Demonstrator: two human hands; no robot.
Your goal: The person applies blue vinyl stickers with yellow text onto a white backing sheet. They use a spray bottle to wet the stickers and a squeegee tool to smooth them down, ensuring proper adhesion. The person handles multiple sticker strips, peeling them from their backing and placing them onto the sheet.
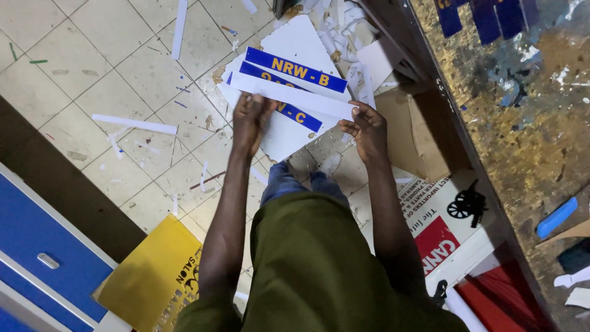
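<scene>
blue label strips (296,69) backed with white are held above the tiled floor (92,67); one end is clamped by the left hand (251,120), the other pinched by the right hand (367,126), left of the paint-stained tabletop (522,123).

Workbench edge (467,154) blocks rightward; tiled floor (80,74) lies open left.
</scene>
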